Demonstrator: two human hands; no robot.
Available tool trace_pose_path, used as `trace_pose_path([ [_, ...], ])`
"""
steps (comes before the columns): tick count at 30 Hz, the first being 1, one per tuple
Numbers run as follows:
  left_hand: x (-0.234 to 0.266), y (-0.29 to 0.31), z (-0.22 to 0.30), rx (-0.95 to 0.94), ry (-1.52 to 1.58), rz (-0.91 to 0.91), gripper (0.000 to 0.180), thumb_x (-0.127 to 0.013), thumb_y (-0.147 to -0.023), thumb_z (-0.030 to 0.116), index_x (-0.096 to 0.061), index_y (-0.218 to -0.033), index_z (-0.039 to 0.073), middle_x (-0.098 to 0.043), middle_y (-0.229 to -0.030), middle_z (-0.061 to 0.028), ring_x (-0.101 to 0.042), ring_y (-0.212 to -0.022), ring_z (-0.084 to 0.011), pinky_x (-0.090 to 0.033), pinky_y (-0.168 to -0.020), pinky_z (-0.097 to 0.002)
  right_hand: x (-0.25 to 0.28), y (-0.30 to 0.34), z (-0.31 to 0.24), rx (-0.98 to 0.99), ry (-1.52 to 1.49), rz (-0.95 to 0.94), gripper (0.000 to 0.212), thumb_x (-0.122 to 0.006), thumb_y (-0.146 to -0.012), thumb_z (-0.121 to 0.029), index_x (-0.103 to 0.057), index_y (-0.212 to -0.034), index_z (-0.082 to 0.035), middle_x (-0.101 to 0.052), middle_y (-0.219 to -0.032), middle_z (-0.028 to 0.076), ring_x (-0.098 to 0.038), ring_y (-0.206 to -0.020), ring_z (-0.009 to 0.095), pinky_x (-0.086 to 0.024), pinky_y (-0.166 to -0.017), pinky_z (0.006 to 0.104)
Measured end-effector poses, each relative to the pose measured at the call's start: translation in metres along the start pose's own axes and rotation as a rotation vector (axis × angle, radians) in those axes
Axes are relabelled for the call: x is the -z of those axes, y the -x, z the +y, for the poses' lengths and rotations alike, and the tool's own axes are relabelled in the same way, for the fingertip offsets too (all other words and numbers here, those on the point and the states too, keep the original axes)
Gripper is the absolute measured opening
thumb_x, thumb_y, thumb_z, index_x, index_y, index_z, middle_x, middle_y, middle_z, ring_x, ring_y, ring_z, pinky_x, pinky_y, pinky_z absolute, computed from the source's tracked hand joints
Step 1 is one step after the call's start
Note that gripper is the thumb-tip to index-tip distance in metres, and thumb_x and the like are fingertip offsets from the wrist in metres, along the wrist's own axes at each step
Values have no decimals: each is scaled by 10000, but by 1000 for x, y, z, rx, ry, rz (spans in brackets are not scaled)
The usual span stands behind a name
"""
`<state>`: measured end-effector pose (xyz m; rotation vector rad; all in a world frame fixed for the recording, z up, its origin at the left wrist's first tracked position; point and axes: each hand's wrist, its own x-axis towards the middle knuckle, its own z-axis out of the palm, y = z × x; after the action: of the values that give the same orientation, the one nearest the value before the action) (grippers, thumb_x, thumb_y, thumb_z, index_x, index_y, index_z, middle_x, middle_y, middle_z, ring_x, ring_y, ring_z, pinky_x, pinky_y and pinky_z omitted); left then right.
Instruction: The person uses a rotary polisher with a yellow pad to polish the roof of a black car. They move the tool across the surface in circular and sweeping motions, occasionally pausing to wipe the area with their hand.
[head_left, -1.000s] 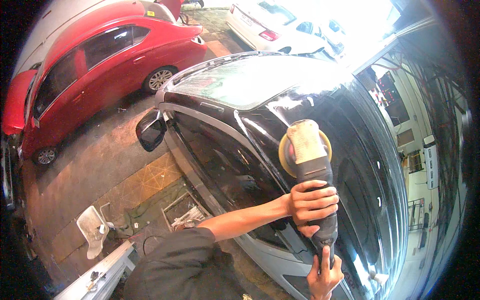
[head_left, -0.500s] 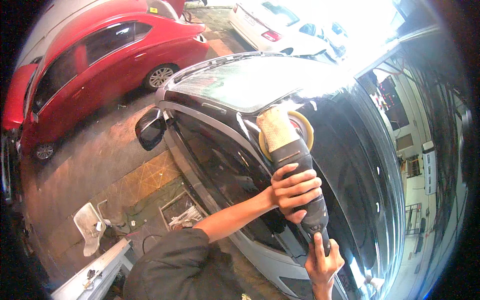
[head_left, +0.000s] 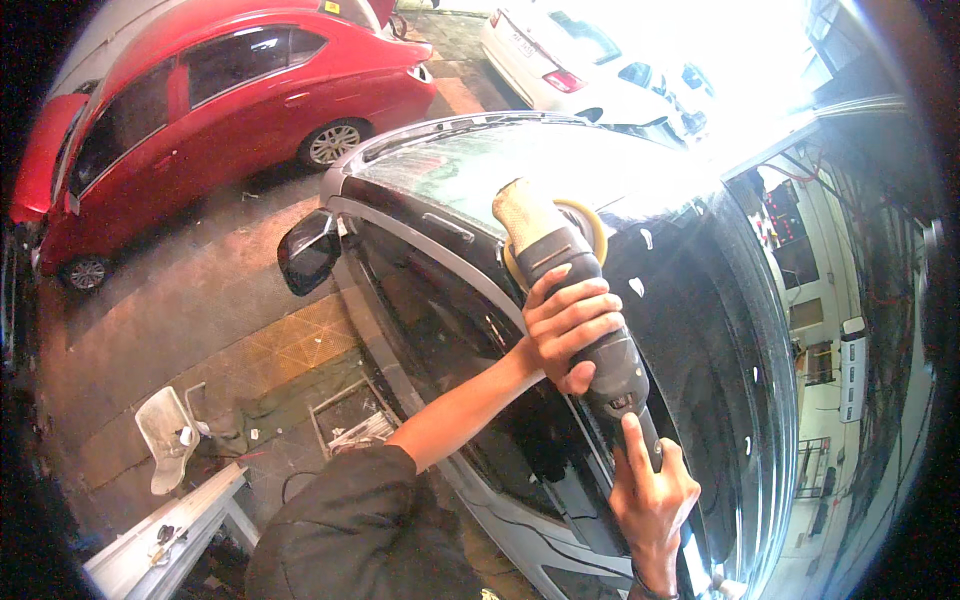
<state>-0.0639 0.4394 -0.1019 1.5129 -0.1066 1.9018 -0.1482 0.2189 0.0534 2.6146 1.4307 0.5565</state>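
Head view: on the silver-and-black car, work the black roof [head_left: 690, 330] in slow, overlapping passes and go lightly near its edge beside the windshield [head_left: 430, 170], where a spinning pad could catch or thin the finish. Your polisher [head_left: 612, 360] is over the roof's front corner on the mirror side, angled across toward the glass; steer with your whole arms rather than wrists alone. Your left hand [head_left: 572, 325] wraps over the dark body, well placed to guide and press evenly, while your right hand [head_left: 652, 490] clasps the rear handle, index finger stretched forward along it. Aim to hold the yellow pad [head_left: 602, 235] flat; whether its full face meets the paint cannot be told, since the tool hides most of it.

Count the surroundings: one car under your tool, one red sedan [head_left: 240, 130] to the left, and at least one white car [head_left: 525, 55] beyond, with glare hiding the rest. Then one metal ladder [head_left: 130, 565], one white chair [head_left: 165, 435], one polisher, one door mirror [head_left: 305, 255], one visible pad, two hands, and several small white patches [head_left: 636, 287] on the roof, perhaps reflections.
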Motion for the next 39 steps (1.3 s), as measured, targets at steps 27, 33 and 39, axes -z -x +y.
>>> trace_pose_path([
  [27,16,-18,-10,31,94,-50,633,-400,-933,560,-791,-1003,67,-796,-1009,-105,-759,-1066,-307,-437,-1110,-499,20,-15,-41,-109,-97,-16,637,-828,-836,-47,-678,-1444,-166,-665,-965,226,-674,-669,378,-515,-565,431],
  [33,4,-19,-15,28,164,-62,606,-427,-923,549,-787,-1014,70,-792,-1020,-111,-755,-1068,-315,-431,-1123,-512,18,-14,-46,-178,-81,-25,640,-831,-832,-41,-680,-1441,-166,-655,-942,217,-676,-676,377,-520,-578,437],
  [39,15,-14,-10,40,135,-61,624,-405,-931,558,-788,-1010,72,-795,-1022,-107,-753,-1083,-314,-435,-1116,-510,17,-14,-45,-138,-107,20,615,-822,-843,-50,-685,-1433,-153,-656,-933,218,-676,-679,379,-524,-585,439],
])
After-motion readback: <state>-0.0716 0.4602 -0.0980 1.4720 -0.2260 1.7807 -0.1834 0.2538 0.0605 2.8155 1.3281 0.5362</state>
